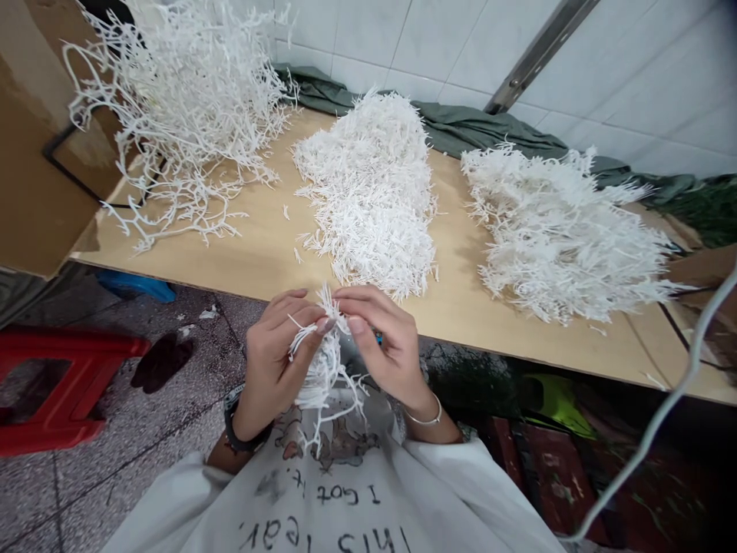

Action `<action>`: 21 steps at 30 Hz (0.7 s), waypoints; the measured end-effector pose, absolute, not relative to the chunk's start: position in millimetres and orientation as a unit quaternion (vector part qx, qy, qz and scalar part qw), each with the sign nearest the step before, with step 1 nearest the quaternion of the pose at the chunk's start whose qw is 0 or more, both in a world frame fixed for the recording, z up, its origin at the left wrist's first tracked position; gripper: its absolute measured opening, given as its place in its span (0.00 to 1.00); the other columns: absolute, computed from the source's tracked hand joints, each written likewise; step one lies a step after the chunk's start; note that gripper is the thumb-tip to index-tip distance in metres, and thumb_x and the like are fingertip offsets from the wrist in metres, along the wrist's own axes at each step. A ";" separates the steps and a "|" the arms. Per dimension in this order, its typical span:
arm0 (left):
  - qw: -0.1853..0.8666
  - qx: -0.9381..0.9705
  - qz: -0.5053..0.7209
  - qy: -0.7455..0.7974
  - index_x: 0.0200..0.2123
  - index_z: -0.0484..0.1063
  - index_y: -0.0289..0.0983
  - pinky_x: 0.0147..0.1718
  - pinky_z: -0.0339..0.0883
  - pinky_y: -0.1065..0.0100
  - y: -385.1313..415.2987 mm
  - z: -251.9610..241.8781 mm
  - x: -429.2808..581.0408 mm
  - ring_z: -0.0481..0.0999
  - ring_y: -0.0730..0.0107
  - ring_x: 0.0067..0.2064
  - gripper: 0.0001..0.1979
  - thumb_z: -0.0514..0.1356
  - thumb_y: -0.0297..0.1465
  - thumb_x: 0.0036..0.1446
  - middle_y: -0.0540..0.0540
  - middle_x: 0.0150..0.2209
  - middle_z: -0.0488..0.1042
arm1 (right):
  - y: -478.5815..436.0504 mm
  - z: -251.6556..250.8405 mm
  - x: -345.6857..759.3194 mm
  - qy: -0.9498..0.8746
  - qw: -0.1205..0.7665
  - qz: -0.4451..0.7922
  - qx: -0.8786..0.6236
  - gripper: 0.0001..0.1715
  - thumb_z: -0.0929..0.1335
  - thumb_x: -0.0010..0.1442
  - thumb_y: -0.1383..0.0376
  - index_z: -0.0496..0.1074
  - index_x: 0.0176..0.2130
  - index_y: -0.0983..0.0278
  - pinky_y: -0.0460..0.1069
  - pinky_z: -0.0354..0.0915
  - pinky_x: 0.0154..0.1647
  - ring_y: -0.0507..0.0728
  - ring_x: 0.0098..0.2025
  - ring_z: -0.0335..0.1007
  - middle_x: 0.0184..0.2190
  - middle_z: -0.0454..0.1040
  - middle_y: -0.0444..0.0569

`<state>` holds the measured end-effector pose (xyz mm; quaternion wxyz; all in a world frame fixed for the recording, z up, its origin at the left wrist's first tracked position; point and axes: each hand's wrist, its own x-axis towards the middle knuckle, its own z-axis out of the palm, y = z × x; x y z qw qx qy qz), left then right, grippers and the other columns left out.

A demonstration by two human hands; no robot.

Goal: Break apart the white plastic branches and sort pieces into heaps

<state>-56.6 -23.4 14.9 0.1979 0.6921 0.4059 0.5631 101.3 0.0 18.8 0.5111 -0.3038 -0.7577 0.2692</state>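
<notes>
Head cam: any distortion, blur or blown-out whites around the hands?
Head view: strong wide-angle bend, the table edge tilts and curves; left hand and right hand sharp, bundle of white sprigs readable; the white piles lose detail to brightness; soft shadows; lower right corner dark.

The white plastic sprigs (322,369) I pinch look matt and thin. My tabletop (259,253) is smooth, pale plywood. Behind it, glossy white wall tiles (633,69), a dull metal rail (535,54), and crumpled green cloth (489,127). The stool (63,384) is shiny red plastic.
</notes>
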 end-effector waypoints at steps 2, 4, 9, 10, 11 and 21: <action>0.170 0.689 0.572 0.411 0.31 0.71 0.37 0.50 0.66 0.59 -22.7 11.7 -54.2 0.72 0.71 0.33 0.07 0.56 0.23 0.61 0.48 0.31 0.74 | -0.6 14.3 95.1 -0.756 0.533 0.234 -0.298 0.12 0.64 0.63 0.70 0.74 0.44 0.62 0.50 0.70 0.42 0.52 0.43 0.72 0.42 0.76 0.49; 0.146 0.689 0.578 0.412 0.32 0.71 0.36 0.50 0.67 0.60 -22.0 8.5 -52.3 0.73 0.71 0.34 0.06 0.57 0.22 0.60 0.48 0.31 0.76 | -1.3 8.9 90.6 -0.749 0.554 0.198 -0.305 0.13 0.65 0.61 0.72 0.74 0.44 0.63 0.51 0.70 0.41 0.52 0.41 0.72 0.41 0.76 0.49; 0.088 0.656 0.605 0.444 0.32 0.75 0.36 0.47 0.71 0.65 -17.5 -2.0 -50.2 0.78 0.70 0.35 0.08 0.57 0.22 0.59 0.49 0.31 0.79 | -3.1 -0.8 81.5 -0.743 0.585 0.107 -0.306 0.13 0.67 0.59 0.73 0.74 0.44 0.62 0.52 0.71 0.38 0.54 0.41 0.72 0.40 0.77 0.50; 0.078 0.647 0.609 0.453 0.32 0.76 0.37 0.45 0.72 0.65 -16.3 -4.0 -50.4 0.79 0.69 0.35 0.08 0.58 0.23 0.59 0.49 0.31 0.79 | -3.7 -1.8 79.3 -0.739 0.595 0.098 -0.300 0.13 0.68 0.58 0.73 0.74 0.43 0.63 0.52 0.70 0.37 0.54 0.41 0.73 0.40 0.77 0.50; 0.071 0.642 0.610 0.459 0.33 0.76 0.37 0.44 0.72 0.65 -15.5 -5.6 -50.8 0.79 0.68 0.35 0.08 0.58 0.24 0.60 0.48 0.32 0.79 | -4.3 -2.4 77.2 -0.733 0.606 0.094 -0.295 0.12 0.69 0.57 0.73 0.73 0.43 0.63 0.51 0.70 0.37 0.54 0.40 0.73 0.39 0.77 0.50; 0.348 0.556 0.585 0.478 0.29 0.71 0.38 0.25 0.60 0.72 -24.6 -5.4 -52.9 0.65 0.75 0.25 0.13 0.54 0.36 0.64 0.52 0.23 0.66 | -6.2 -4.4 73.8 -0.706 0.558 0.261 -0.350 0.08 0.64 0.62 0.65 0.61 0.31 0.63 0.46 0.62 0.29 0.50 0.30 0.63 0.27 0.64 0.43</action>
